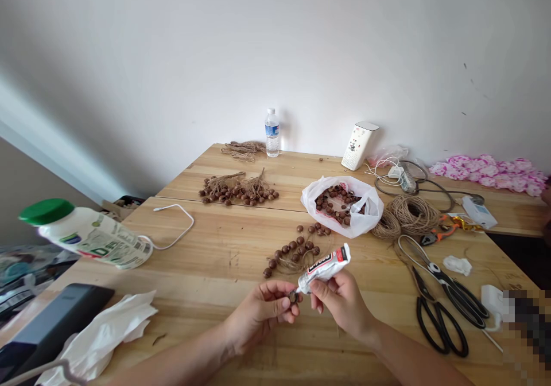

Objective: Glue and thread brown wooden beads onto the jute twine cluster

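My left hand [269, 312] pinches a small brown nut shell [293, 297] between thumb and fingers near the table's front. In my right hand [340, 300] is a white glue tube [323, 266], tilted so its nozzle meets the shell. Just beyond my hands lies a loose group of round brown nuts [296, 248] with thin twine among them. Farther back, a white plastic bag [373, 205] stands open with many brown shells [336, 202] inside. Bundles of nuts tied on twine [241, 190] rest to its left.
Two pairs of scissors [439, 323] and a twine coil [411, 214] lie at right, with orange-handled pliers [439, 232]. A water bottle [272, 136] and white box [359, 146] stand by the wall. At left are a green-capped jar [99, 237], tissue [107, 328] and white cable [183, 234].
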The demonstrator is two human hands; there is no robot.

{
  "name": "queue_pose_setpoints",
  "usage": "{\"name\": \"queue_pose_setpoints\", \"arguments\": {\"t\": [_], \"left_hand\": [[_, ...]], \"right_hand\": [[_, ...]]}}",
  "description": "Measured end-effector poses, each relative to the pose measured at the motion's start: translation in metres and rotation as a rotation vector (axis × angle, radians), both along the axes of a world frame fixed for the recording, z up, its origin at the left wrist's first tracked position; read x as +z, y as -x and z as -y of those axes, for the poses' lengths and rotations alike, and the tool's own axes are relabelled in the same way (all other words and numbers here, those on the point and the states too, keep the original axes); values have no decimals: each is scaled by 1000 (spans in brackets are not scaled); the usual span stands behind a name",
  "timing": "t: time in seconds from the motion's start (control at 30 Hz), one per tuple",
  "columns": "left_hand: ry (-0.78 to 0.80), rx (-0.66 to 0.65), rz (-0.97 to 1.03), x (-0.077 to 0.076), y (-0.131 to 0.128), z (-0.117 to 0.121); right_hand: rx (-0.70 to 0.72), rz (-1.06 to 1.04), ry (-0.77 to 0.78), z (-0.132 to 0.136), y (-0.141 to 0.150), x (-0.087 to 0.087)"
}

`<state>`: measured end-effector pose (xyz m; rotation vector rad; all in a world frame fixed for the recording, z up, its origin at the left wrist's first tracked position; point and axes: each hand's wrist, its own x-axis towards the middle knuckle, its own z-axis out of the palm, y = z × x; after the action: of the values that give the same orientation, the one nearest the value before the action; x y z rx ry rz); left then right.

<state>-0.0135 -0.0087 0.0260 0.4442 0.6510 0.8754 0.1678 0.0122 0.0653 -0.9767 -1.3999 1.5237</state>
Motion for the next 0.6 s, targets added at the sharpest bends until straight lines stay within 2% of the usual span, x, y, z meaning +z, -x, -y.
{"name": "queue_pose_setpoints", "arguments": {"t": [0.6], "left_hand": [[-9, -1, 3, 0, 1, 0]], "right_hand": [[2, 26, -1, 2, -1, 4]]}}
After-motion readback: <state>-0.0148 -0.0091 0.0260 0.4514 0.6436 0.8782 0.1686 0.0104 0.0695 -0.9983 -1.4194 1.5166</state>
